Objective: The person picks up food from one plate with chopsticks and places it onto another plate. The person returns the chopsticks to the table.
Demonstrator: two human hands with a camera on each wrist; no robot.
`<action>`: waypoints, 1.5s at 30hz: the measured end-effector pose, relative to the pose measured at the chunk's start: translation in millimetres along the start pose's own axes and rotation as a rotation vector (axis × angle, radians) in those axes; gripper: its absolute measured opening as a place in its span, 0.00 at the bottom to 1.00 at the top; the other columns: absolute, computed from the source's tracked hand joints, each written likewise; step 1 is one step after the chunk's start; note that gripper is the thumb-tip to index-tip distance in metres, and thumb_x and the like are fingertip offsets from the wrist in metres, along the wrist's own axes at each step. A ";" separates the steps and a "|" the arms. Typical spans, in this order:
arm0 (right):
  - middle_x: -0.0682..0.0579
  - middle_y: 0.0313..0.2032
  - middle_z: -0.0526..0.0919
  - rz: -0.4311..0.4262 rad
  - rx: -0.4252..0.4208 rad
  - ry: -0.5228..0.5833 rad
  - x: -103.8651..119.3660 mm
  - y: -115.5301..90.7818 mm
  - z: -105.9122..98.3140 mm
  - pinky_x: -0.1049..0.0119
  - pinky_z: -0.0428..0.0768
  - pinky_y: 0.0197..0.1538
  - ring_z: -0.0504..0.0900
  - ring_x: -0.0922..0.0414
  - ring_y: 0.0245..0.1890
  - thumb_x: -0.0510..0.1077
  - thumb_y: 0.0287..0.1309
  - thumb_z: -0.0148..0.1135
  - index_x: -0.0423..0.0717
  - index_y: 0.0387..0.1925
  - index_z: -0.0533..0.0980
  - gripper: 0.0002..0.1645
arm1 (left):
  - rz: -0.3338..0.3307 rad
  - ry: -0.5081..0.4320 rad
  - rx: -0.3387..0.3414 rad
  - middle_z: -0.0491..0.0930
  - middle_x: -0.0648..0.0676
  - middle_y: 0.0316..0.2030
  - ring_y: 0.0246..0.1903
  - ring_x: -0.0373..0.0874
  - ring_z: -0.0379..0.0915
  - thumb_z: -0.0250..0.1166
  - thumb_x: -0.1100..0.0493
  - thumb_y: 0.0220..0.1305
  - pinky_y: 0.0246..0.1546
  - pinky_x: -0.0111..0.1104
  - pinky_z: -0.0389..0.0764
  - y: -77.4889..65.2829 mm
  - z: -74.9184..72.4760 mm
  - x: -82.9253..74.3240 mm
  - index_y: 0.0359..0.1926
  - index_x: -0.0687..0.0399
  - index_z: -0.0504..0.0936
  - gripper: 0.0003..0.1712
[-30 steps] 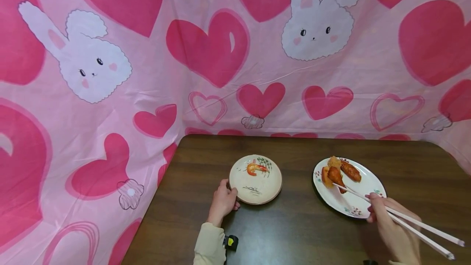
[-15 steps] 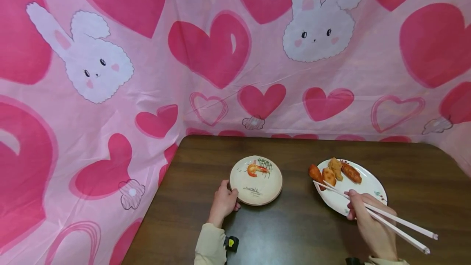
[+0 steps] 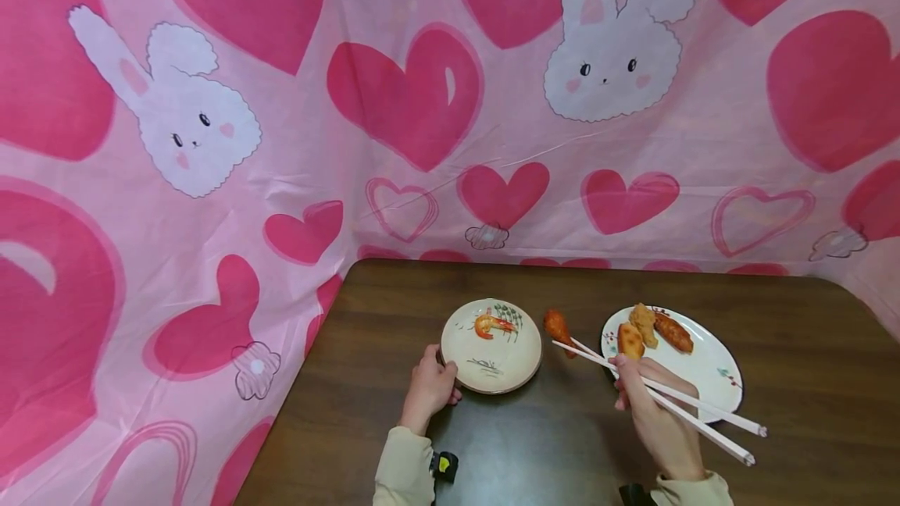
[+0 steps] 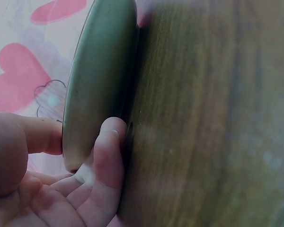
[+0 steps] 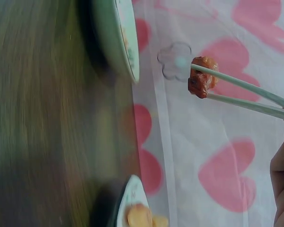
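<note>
My right hand (image 3: 661, 412) holds a pair of white chopsticks (image 3: 703, 432). Between their tips hangs a glossy brown chicken drumstick (image 3: 558, 326), in the air between two plates; the right wrist view shows the drumstick (image 5: 202, 78) pinched above the table. At the left, my left hand (image 3: 429, 387) grips the edge of a small round cream plate (image 3: 464, 343), thumb at the rim and fingers against its side and underside (image 4: 97, 80). A shrimp (image 3: 495, 325) shows on this plate; whether it is real or painted I cannot tell.
A white oval plate (image 3: 706, 350) stands at the right, partly behind my right hand. It bears a browned wing (image 3: 673, 332), a crumbed fried piece (image 3: 643, 322) and a golden piece (image 3: 630, 340). A pink heart-patterned cloth (image 3: 401, 139) hangs behind the dark wooden table (image 3: 337, 428).
My right hand has carried the drumstick in the chopsticks leftward, off the oval plate and toward the round plate. The left hand stays at the round plate's rim.
</note>
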State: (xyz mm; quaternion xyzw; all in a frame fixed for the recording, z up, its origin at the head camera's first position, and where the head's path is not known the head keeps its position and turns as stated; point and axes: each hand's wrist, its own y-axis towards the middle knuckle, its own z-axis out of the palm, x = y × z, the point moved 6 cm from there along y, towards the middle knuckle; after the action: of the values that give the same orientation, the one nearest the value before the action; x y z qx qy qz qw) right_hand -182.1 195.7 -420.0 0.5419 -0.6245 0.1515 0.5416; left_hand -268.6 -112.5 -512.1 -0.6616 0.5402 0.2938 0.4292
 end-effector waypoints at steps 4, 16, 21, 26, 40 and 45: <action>0.59 0.13 0.75 -0.011 0.033 0.025 6.8 -2.6 15.0 0.72 0.64 0.21 0.72 0.65 0.18 0.43 0.64 0.59 0.52 0.16 0.78 0.19 | -0.001 -0.006 0.001 0.76 0.55 0.22 0.16 0.42 0.74 0.53 0.61 0.68 0.21 0.34 0.80 -0.5 -0.3 -0.2 0.65 0.65 0.61 0.27; 0.59 0.13 0.73 -0.017 0.100 0.049 18.9 -7.1 52.1 0.71 0.65 0.19 0.71 0.64 0.15 0.43 0.64 0.59 0.53 0.19 0.81 0.16 | -0.009 -0.009 0.005 0.76 0.55 0.22 0.16 0.42 0.74 0.53 0.60 0.68 0.22 0.33 0.80 -0.7 -1.3 -0.3 0.65 0.65 0.61 0.27; 0.58 0.13 0.73 0.031 0.132 0.077 17.7 -11.7 67.4 0.71 0.66 0.19 0.72 0.64 0.15 0.40 0.63 0.60 0.54 0.13 0.76 0.21 | -0.011 -0.001 0.001 0.76 0.55 0.22 0.15 0.42 0.74 0.53 0.60 0.68 0.21 0.33 0.79 -0.4 -1.5 0.1 0.65 0.65 0.61 0.27; 0.56 0.13 0.72 0.059 0.158 0.102 15.5 -15.1 81.6 0.70 0.66 0.18 0.72 0.63 0.13 0.39 0.62 0.60 0.53 0.12 0.74 0.22 | -0.008 0.002 0.005 0.76 0.54 0.22 0.15 0.42 0.74 0.53 0.60 0.68 0.21 0.33 0.79 -0.2 -1.7 -0.8 0.65 0.65 0.60 0.28; 0.59 0.13 0.73 0.039 0.229 0.155 16.3 -19.0 114.3 0.69 0.67 0.18 0.73 0.63 0.14 0.45 0.62 0.61 0.49 0.14 0.79 0.20 | 0.016 0.004 -0.003 0.76 0.54 0.21 0.14 0.41 0.74 0.53 0.60 0.67 0.20 0.33 0.79 0.3 -1.1 -1.8 0.65 0.66 0.61 0.28; 0.58 0.13 0.73 0.078 0.233 0.178 17.5 -21.0 122.4 0.70 0.67 0.17 0.74 0.63 0.13 0.46 0.62 0.62 0.45 0.15 0.80 0.20 | 0.016 -0.003 -0.001 0.76 0.54 0.21 0.14 0.41 0.74 0.53 0.60 0.67 0.20 0.33 0.79 -0.4 -1.6 -2.5 0.65 0.67 0.61 0.28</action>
State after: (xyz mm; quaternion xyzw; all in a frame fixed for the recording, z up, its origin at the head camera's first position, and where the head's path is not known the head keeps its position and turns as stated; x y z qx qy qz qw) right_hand -224.1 84.0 -458.6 0.5610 -0.5728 0.2913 0.5219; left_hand -269.0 -112.8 -509.1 -0.6570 0.5446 0.2983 0.4275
